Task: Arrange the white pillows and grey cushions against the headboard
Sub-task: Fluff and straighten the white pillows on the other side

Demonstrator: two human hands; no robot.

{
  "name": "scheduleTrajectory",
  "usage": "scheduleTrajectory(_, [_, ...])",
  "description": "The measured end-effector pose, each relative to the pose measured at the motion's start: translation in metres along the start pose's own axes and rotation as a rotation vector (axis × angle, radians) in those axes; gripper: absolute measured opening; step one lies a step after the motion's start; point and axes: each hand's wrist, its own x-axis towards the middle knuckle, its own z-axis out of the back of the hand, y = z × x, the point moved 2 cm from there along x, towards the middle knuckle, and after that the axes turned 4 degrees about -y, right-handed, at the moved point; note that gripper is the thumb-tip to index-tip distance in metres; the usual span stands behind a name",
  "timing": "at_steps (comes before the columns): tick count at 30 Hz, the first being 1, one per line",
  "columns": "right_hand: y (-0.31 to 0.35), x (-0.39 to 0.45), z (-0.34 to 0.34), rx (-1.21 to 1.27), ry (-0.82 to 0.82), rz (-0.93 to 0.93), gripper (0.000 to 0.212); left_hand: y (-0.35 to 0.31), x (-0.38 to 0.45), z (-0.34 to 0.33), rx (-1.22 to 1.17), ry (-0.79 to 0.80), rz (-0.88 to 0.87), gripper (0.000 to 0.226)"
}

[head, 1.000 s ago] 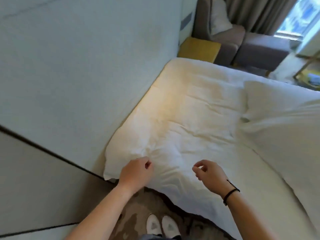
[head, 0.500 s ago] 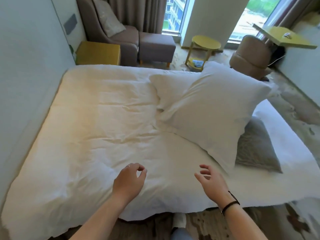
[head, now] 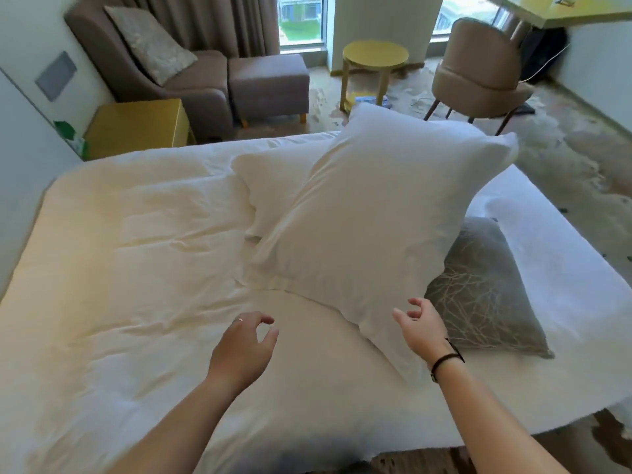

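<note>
A big white pillow [head: 369, 213] lies tilted in the middle of the bed [head: 113, 268], propped on a second white pillow [head: 270, 179] behind it and on a grey patterned cushion [head: 485, 295] to its right. My right hand [head: 419, 325] hovers open at the big pillow's near corner, close to its edge. My left hand [head: 244, 347] hangs over the duvet a little left of that pillow, fingers curled loosely, holding nothing. The headboard wall [head: 20, 131] runs along the bed's left side.
A yellow bedside table [head: 136, 128] stands at the far left corner. Behind it a brown armchair [head: 191, 77] holds another grey cushion [head: 150, 42], with a footstool beside it. A round yellow side table [head: 374, 59] and a tan chair [head: 478, 73] stand beyond the bed.
My view has swung right from the headboard corner toward the pillows. Both hands have moved right and forward, and my right hand has reached the big pillow's near corner.
</note>
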Motion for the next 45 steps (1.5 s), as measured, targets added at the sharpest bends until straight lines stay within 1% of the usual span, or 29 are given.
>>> scheduleTrajectory(3, [-0.003, 0.066, 0.026, 0.035, -0.018, -0.073, 0.063, -0.05, 0.028, -0.031, 0.011, 0.03, -0.017, 0.028])
scheduleTrajectory(5, [-0.005, 0.098, 0.034, 0.074, -0.006, -0.122, 0.075, -0.077, 0.04, -0.046, -0.014, 0.03, -0.014, 0.032])
scheduleTrajectory(7, [-0.004, 0.122, 0.032, 0.137, 0.019, -0.164, 0.086, -0.097, 0.046, -0.058, -0.023, 0.029, -0.018, 0.034])
scheduleTrajectory(9, [-0.003, 0.136, 0.021, 0.236, 0.059, -0.194, 0.09, -0.106, 0.05, -0.066, -0.006, 0.038, -0.026, 0.034])
scheduleTrajectory(11, [-0.004, 0.145, 0.005, 0.333, 0.093, -0.229, 0.086, -0.107, 0.053, -0.07, 0.014, 0.04, -0.021, 0.034])
scheduleTrajectory(13, [-0.009, 0.15, -0.008, 0.372, 0.097, -0.278, 0.082, -0.105, 0.055, -0.07, 0.02, 0.048, -0.016, 0.034])
scheduleTrajectory(17, [-0.019, 0.158, -0.013, 0.282, 0.102, -0.313, 0.072, -0.098, 0.064, -0.06, 0.057, 0.059, 0.024, 0.035])
scheduleTrajectory(20, [-0.021, 0.163, -0.009, 0.16, 0.061, -0.291, 0.056, -0.099, 0.076, -0.055, 0.064, 0.056, 0.045, 0.035])
scheduleTrajectory(22, [-0.017, 0.163, -0.006, 0.06, 0.04, -0.255, 0.041, -0.105, 0.082, -0.056, 0.062, 0.058, 0.026, 0.035])
scheduleTrajectory(24, [-0.009, 0.162, -0.005, 0.001, 0.031, -0.206, 0.033, -0.112, 0.086, -0.06, 0.061, 0.065, 0.002, 0.035])
scheduleTrajectory(28, [0.017, 0.15, -0.004, -0.031, 0.05, -0.1, 0.04, -0.127, 0.087, -0.067, 0.083, 0.11, -0.062, 0.036])
scheduleTrajectory(31, [0.047, 0.128, -0.001, -0.013, 0.099, 0.0, 0.042, -0.142, 0.087, -0.066, 0.068, 0.131, -0.115, 0.041])
scheduleTrajectory(33, [0.074, 0.104, -0.003, 0.023, 0.17, 0.08, 0.044, -0.156, 0.088, -0.062, 0.066, 0.133, -0.151, 0.051])
scheduleTrajectory(35, [0.104, 0.074, -0.011, 0.07, 0.24, 0.19, 0.045, -0.173, 0.088, -0.054, 0.093, 0.124, -0.189, 0.067])
scheduleTrajectory(36, [0.12, 0.06, -0.016, 0.094, 0.26, 0.248, 0.047, -0.18, 0.089, -0.048, 0.133, 0.1, -0.21, 0.074])
scheduleTrajectory(37, [0.137, 0.047, -0.022, 0.117, 0.273, 0.3, 0.05, -0.184, 0.09, -0.043, 0.198, 0.043, -0.241, 0.077])
scheduleTrajectory(38, [0.152, 0.037, -0.028, 0.138, 0.284, 0.346, 0.053, -0.186, 0.092, -0.036, 0.271, -0.048, -0.282, 0.074])
scheduleTrajectory(40, [0.176, 0.027, -0.039, 0.143, 0.309, 0.414, 0.055, -0.18, 0.1, -0.024, 0.391, -0.257, -0.355, 0.056])
scheduleTrajectory(41, [0.184, 0.025, -0.044, 0.114, 0.323, 0.441, 0.055, -0.172, 0.106, -0.018, 0.441, -0.331, -0.365, 0.045])
scheduleTrajectory(42, [0.189, 0.024, -0.048, 0.069, 0.347, 0.482, 0.051, -0.163, 0.113, -0.014, 0.496, -0.361, -0.349, 0.034])
scheduleTrajectory(43, [0.192, 0.022, -0.051, 0.032, 0.388, 0.53, 0.043, -0.152, 0.121, -0.011, 0.552, -0.339, -0.31, 0.025])
scheduleTrajectory(44, [0.194, 0.021, -0.053, 0.013, 0.437, 0.569, 0.029, -0.14, 0.129, -0.01, 0.609, -0.273, -0.252, 0.018])
scheduleTrajectory(45, [0.194, 0.021, -0.053, 0.004, 0.484, 0.596, 0.02, -0.127, 0.135, -0.012, 0.663, -0.182, -0.181, 0.015])
